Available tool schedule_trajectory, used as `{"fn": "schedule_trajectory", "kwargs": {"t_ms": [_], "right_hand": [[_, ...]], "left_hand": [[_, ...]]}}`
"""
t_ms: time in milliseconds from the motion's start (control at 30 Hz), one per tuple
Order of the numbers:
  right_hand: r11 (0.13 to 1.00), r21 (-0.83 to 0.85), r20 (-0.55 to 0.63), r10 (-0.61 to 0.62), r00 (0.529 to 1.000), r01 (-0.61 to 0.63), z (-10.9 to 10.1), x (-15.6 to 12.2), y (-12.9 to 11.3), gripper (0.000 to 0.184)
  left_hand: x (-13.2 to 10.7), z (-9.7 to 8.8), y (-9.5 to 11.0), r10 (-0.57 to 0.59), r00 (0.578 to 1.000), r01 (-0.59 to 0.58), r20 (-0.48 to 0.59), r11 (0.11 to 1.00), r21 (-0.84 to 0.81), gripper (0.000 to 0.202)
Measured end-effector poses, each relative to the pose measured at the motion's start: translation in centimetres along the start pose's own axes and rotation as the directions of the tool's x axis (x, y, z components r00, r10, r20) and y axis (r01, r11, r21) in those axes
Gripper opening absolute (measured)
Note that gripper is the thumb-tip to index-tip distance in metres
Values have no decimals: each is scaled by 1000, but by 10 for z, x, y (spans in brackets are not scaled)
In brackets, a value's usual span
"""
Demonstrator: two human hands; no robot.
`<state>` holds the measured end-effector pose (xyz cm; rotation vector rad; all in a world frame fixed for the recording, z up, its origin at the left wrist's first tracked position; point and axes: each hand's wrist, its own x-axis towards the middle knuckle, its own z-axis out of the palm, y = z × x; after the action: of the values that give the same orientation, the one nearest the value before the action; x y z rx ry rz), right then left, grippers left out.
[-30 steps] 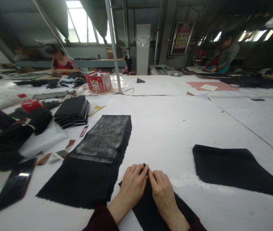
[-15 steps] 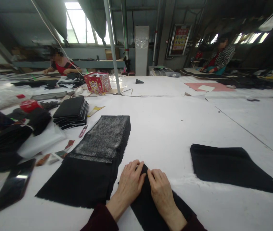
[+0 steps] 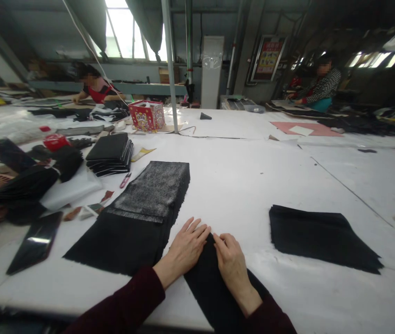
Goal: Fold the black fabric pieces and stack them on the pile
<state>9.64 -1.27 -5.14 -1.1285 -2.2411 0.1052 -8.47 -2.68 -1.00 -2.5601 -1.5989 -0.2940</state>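
Observation:
A black fabric piece lies in front of me, its narrow far end between my two hands. My left hand rests flat on that end from the left, fingers stretched out. On its other side my right hand has its thumb and fingers pinched at the fabric's edge. Just left of my hands is a layered stack of fabric, speckled grey on top and black at its near part. To the right lies a smaller pile of black fabric. The near end of the middle piece runs out of view.
At left are a dark phone, small pink-handled snips, a folded black stack and a tied black bundle. A red patterned box stands by a pole. Two people work at the far tables.
My left hand has flattened, its fingers stretching out over the fabric's end. My right hand stays pinched at the edge. The view has shifted a little, showing the table's near edge.

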Motion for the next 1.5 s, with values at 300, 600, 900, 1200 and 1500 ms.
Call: {"fn": "schedule_trajectory", "kwargs": {"t_ms": [300, 600, 900, 1200, 1500], "right_hand": [[1000, -26, -9, 7, 1000, -8, -4, 10, 3, 28], [994, -101, 23, -33, 999, 35, -13, -7, 6, 30], [994, -102, 30, -27, 999, 30, -25, -22, 10, 29], [994, -109, 39, -27, 999, 31, -40, -39, 16, 29], [995, -100, 54, -20, 998, 26, -52, -53, 20, 30]], "left_hand": [[9, -5, -10, 66, 998, -68, 24, 993, 99, 40], [12, -9, -2, 112, 988, -119, 102, 991, 59, 51], [13, -9, 6, 150, 981, -160, 121, 984, 82, 55], [10, -9, 14, 184, 976, -194, 116, 978, 73, 62], [11, -10, 24, 239, 960, -248, 144, 968, 46, 58]]}}
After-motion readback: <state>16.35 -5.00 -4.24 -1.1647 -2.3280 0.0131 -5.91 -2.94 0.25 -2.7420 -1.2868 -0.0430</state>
